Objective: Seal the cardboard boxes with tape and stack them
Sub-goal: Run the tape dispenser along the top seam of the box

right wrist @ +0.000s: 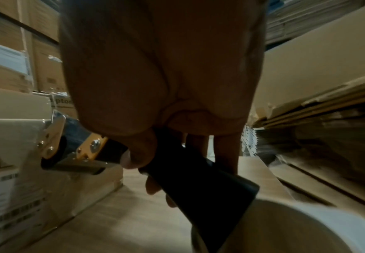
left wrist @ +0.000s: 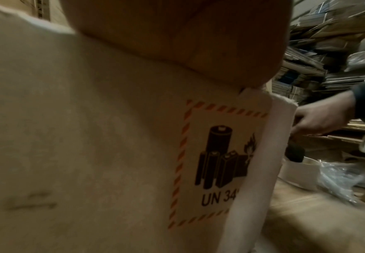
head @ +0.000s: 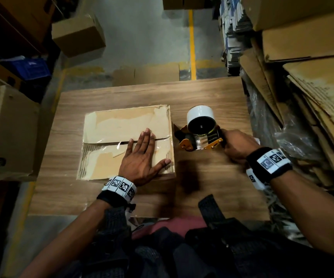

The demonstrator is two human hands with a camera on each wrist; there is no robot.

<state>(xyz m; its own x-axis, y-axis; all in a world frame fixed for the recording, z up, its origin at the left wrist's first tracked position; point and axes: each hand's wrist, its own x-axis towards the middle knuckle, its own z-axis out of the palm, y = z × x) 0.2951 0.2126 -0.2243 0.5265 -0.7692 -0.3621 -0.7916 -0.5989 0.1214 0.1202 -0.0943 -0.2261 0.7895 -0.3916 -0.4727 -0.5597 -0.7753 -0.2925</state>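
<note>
One cardboard box (head: pixel 126 141) lies flat on the wooden tabletop (head: pixel 212 93), left of centre. Its top is close to square, so no long axis stands out. Its two top flaps meet in a seam that runs left to right across the lid, with clear tape (head: pixel 163 139) along the right part of that seam. One hazard label (left wrist: pixel 218 164) with battery symbols sits on the near side wall, at the right corner.

The left hand (head: pixel 142 157) lies palm down on the lid, fingers straight and together, thumb spread toward the right edge; it presses and grips nothing.

One tape dispenser (head: pixel 200 135) is just beside the box's right wall, its orange-and-black head pointing left at the seam's end and its single white tape roll (head: pixel 200 114) standing on the far side. Its long axis runs left to right, in line with the seam. The right hand (head: pixel 240 145) has its fingers wrapped round the black handle (right wrist: pixel 199 179).

One closed cardboard carton (head: pixel 79 35) sits on the floor beyond the tabletop, to the left.
</note>
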